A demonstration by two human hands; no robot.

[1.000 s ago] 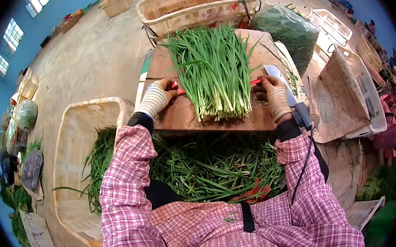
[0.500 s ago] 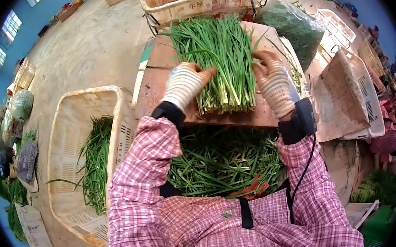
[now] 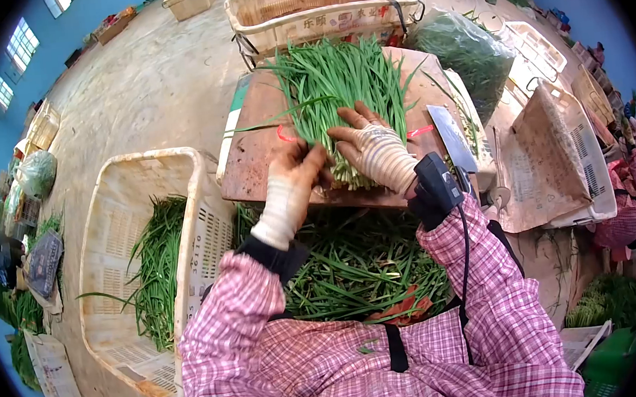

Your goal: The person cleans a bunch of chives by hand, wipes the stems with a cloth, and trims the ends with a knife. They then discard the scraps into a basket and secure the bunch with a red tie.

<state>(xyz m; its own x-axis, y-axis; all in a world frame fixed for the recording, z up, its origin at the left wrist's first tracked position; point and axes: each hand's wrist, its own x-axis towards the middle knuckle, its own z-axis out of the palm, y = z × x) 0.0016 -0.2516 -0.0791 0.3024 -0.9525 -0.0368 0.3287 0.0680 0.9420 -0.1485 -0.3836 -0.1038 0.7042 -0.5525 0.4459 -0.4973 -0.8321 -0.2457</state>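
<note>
A thick bundle of long green leafy stalks [image 3: 345, 75] lies on a brown board [image 3: 253, 151], pale cut ends toward me. My right hand [image 3: 378, 148] rests across the lower stalks, fingers stretched and somewhat apart. At the bundle's lower left, my left hand [image 3: 295, 176] has its fingers curled together; what they pinch is hidden. A red strip [image 3: 421, 130] shows on the board to the right of the bundle, and a bit of red also shows beside my left hand. A wide metal blade [image 3: 452, 137] lies on the board's right side.
A crate [image 3: 209, 208] holding green leaves stands at left. Loose leaves [image 3: 362, 270] lie below the board. Behind it is another crate [image 3: 325, 22]. A clear bag of greens [image 3: 464, 53] and a crate with a brown sheet [image 3: 541, 160] are at right. People are at both edges.
My right hand has moved left onto the stalks, uncovering the blade. My left hand has shifted down toward the cut ends. Red strip pieces now show on both sides of the bundle.
</note>
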